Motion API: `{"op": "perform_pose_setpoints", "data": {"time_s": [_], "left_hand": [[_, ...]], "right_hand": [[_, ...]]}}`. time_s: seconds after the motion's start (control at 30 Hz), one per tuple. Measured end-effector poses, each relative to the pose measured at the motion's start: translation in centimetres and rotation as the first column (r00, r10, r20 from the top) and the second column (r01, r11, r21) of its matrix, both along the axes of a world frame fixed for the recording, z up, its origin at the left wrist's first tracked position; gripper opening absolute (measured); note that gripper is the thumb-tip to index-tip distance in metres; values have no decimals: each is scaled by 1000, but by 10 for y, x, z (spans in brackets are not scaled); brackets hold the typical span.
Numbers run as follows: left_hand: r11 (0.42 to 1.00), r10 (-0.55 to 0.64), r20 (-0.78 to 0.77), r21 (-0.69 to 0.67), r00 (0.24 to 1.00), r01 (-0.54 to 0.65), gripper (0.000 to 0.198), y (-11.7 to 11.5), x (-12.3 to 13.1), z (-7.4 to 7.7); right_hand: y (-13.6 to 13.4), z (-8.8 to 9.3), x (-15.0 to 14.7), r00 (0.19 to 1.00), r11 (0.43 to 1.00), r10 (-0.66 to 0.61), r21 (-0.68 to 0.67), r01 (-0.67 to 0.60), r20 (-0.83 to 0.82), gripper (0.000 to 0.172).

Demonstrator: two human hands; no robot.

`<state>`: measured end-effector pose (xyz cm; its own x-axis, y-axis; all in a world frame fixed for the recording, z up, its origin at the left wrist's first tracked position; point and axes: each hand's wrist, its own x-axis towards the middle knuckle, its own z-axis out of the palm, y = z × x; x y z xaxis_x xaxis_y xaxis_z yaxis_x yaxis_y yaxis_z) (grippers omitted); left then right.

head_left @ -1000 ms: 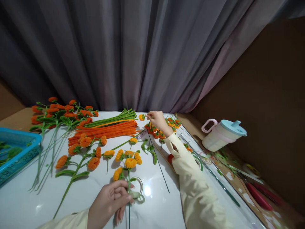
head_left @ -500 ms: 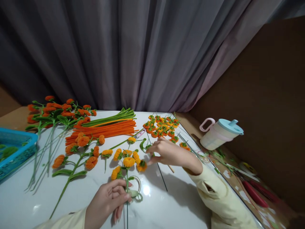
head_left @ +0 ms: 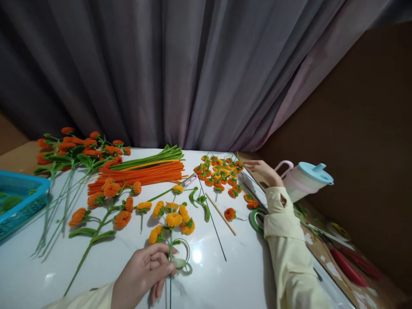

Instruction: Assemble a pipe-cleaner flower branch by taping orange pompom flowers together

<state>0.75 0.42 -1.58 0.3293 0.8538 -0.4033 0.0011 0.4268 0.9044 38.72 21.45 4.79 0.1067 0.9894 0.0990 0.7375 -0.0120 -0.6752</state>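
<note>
My left hand [head_left: 144,272] pinches the green stem of a spray of yellow-orange pipe-cleaner flowers [head_left: 174,219] above the near part of the table. Pale green floral tape [head_left: 180,262] hangs at its fingertips, running to a small ring-shaped roll just right of the stem. My right hand [head_left: 264,171] is stretched out at the right edge of the group of small orange and yellow flower heads [head_left: 222,171], beside the cup. Its fingers point left and look extended, with nothing visible in them. Curled green leaf pieces [head_left: 206,210] lie between the two hands.
Finished orange sprays lie at left [head_left: 111,189], beside orange pipe cleaners [head_left: 144,174] and green ones [head_left: 154,156]. A blue basket [head_left: 41,189] stands far left. Near my right arm are a lidded cup [head_left: 305,182], a green tape roll [head_left: 256,219], a wooden stick [head_left: 221,214] and red-handled pliers [head_left: 347,266].
My right hand has moved right and away, from beside the yellow spray to the far edge of the flower heads, uncovering the stick and tape roll. My left hand keeps its hold.
</note>
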Motion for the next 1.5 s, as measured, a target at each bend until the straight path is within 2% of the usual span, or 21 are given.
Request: {"op": "perform_pose_setpoints", "data": {"time_s": [0.13,0.27,0.37,0.5,0.53,0.6,0.63,0.67,0.7,0.77,0.83,0.87,0.9,0.97,1.07,1.17,1.23,1.3,1.4,1.5], "left_hand": [[1000,7,1,-7,1000,-7,47,0,0,-1],[1000,14,-10,-23,1000,-14,49,1,0,2],[1000,6,-13,-29,1000,-6,49,2,1,4],[1000,4,-1,-24,1000,-4,48,2,1,4],[1000,3,1,-18,1000,-3,48,2,0,4],[1000,1,-1,-6,1000,-1,47,1,0,4],[1000,2,-6,-3,1000,-2,47,1,0,4],[1000,6,-9,-3,1000,-6,48,1,0,4],[1000,10,-10,-4,1000,-11,48,1,0,4],[1000,12,-6,-4,1000,-12,48,1,-1,4],[1000,8,0,-3,1000,-8,47,1,-1,4],[1000,4,2,-2,1000,-4,47,1,-2,3],[1000,0,6,1,1000,0,46,0,-2,2],[1000,-5,21,9,1000,5,46,0,-3,-1],[1000,-1,46,25,999,-1,46,0,-3,-4],[1000,-5,41,25,999,4,46,0,-3,-5],[1000,-19,33,25,999,18,47,-1,-3,-4],[999,-27,34,29,999,26,48,0,-2,-3],[999,-31,37,35,999,30,49,1,-2,-3],[999,-32,44,34,999,30,49,2,-2,-5]], "right_hand": [[12,-25,-2,995,1000,-2,-6,2,-100,21],[16,-22,2,984,991,-75,102,92,-160,21],[9,-2,3,970,943,-148,269,198,-192,25],[-14,42,-11,946,780,-210,541,315,-248,26],[-22,53,-18,944,723,-192,612,321,-268,24],[-41,73,-36,952,649,-115,704,289,-284,19],[-51,79,-46,956,632,-69,729,263,-285,17],[-62,84,-58,952,630,39,747,212,-303,15],[-72,85,-69,936,660,144,736,151,-321,12],[-92,80,-92,866,795,315,606,-18,-388,12],[-109,66,-112,759,898,406,378,-227,-510,15],[-117,57,-120,719,914,406,257,-314,-565,14],[-123,48,-127,683,901,406,141,-411,-607,17],[-132,32,-135,642,865,413,57,-499,-646,23],[-133,13,-138,652,851,450,71,-520,-610,27],[-117,-4,-131,667,832,519,137,-538,-534,33],[-102,-15,-124,743,839,543,231,-492,-391,31],[-86,-26,-115,850,829,514,319,-459,-113,32],[-70,-37,-104,870,814,492,336,-474,35,41],[-64,-38,-94,857,799,487,311,-515,168,54]]}}
